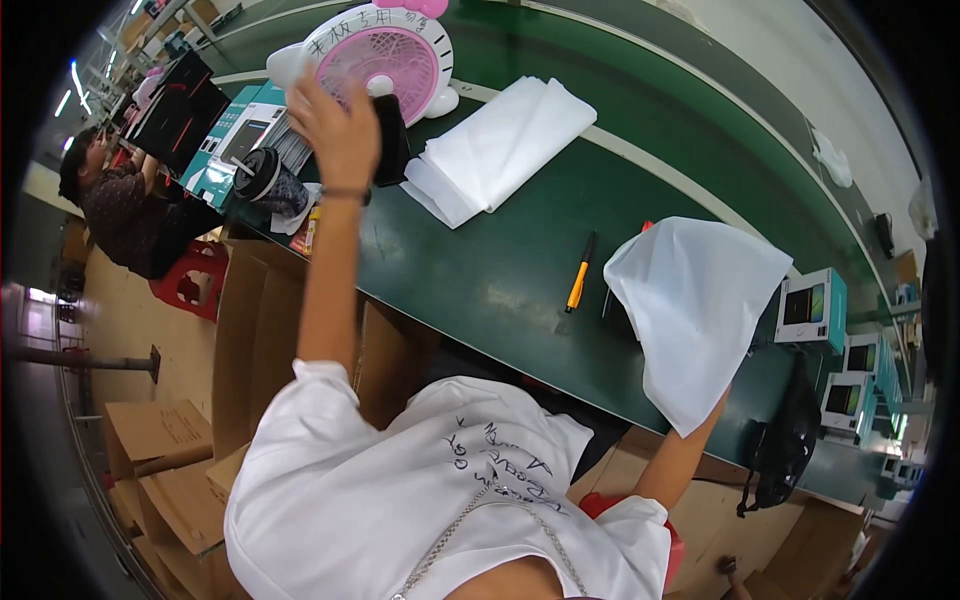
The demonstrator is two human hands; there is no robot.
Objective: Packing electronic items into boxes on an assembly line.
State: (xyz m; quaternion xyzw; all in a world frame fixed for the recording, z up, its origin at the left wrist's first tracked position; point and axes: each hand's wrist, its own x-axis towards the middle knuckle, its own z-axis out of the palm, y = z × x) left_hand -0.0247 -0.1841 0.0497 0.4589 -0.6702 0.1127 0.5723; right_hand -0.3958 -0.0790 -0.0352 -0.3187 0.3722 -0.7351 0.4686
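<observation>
At the far left a second person [118, 205] in a dark patterned top sits on a red stool [190, 285] at the end of the long green worktop [480, 270]. Cardboard boxes [160, 450] stand on the floor below. Just right of that, teal and white product boxes [232, 140] lie on the worktop beside a dark lidded cup [262, 175]. The left hand [335, 125] is stretched out over this corner, fingers curled round a black flat object [390, 140] that it holds upright, just in front of a pink and white desk fan [385, 55]. Right of the fan lies a stack of folded white sheets [495, 145]. Nearer the middle, an orange and black pen [579, 275] rests on the bare green surface. Beside it, a white sheet [695, 310] hangs lifted above the worktop edge; the right hand [715, 405] is at its lower corner, mostly hidden behind the sheet, so how far it is closed cannot be told. At the right, a black bag [785, 440] hangs off the worktop edge, and more teal boxes [812, 310] with dark windows run along the far end.
</observation>
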